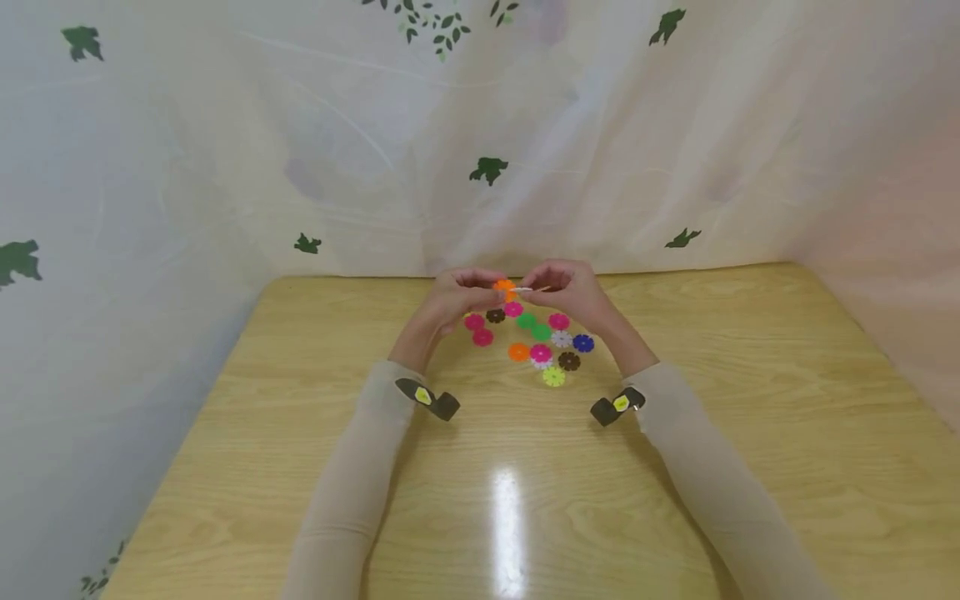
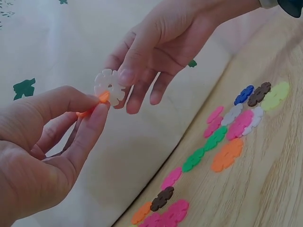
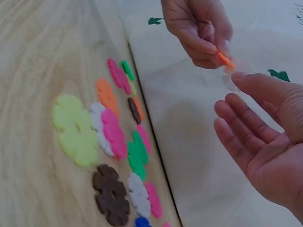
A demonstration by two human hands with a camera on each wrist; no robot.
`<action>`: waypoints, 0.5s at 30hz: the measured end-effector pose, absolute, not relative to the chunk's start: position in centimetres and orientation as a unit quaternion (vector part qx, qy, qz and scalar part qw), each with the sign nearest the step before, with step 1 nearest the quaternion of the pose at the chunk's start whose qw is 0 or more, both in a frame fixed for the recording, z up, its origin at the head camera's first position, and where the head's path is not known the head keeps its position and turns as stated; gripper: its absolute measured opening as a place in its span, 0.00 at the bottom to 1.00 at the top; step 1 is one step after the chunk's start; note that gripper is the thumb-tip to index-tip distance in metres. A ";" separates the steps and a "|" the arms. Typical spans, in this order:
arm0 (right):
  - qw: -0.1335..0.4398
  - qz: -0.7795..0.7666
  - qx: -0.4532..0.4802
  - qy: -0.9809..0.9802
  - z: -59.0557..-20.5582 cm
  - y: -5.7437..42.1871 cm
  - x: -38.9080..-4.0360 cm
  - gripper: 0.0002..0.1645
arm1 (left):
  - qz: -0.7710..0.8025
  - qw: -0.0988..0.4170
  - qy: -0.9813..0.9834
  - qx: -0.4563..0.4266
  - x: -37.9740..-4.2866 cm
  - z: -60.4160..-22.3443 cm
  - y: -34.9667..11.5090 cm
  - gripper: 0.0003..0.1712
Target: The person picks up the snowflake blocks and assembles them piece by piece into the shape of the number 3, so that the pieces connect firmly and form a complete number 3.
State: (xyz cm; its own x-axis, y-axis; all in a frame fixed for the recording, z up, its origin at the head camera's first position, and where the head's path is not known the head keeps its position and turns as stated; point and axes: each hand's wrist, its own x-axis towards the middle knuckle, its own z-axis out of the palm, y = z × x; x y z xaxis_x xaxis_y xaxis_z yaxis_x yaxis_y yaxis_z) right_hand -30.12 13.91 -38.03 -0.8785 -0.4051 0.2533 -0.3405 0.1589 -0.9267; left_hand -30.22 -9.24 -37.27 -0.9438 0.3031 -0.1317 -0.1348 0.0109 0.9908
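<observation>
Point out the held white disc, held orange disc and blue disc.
Held white disc (image 2: 104, 82): left wrist view, beside its hole.
Held orange disc (image 1: 504, 287): head view, visible middle.
Blue disc (image 1: 583, 342): head view, middle of its face.

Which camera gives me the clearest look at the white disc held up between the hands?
The left wrist view: the white disc, pinched by the right hand, nearly faces the camera, so its notched rim and center hole show. The right wrist view shows it faint against the pale cloth; the head view, only its thin edge.
</observation>
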 end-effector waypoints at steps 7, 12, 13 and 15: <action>0.051 -0.559 -0.235 0.794 -37.2 16.1 -30.9 0.19 | 0.695 0.152 0.700 0.061 -30.4 -37.5 -9.3 0.19; 0.094 -0.493 -0.246 0.829 -37.0 18.5 -31.5 0.18 | 0.696 0.152 0.699 0.064 -30.5 -37.5 -9.5 0.20; 0.107 -0.481 -0.249 0.834 -37.1 18.9 -31.5 0.18 | 0.694 0.152 0.700 0.066 -30.5 -37.6 -9.6 0.20; 0.131 -0.451 -0.253 0.846 -37.3 19.7 -31.5 0.16 | 0.690 0.154 0.703 0.070 -30.5 -37.7 -9.7 0.20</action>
State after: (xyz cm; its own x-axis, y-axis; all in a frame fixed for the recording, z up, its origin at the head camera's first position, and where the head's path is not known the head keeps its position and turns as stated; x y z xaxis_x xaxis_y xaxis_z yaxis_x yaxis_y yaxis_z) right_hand -31.52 19.68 -37.35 -0.8376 -0.5463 0.0066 -0.3100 0.4652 -0.8291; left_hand -30.49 -9.69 -37.68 -0.9424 0.3121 -0.1202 -0.1142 0.0374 0.9927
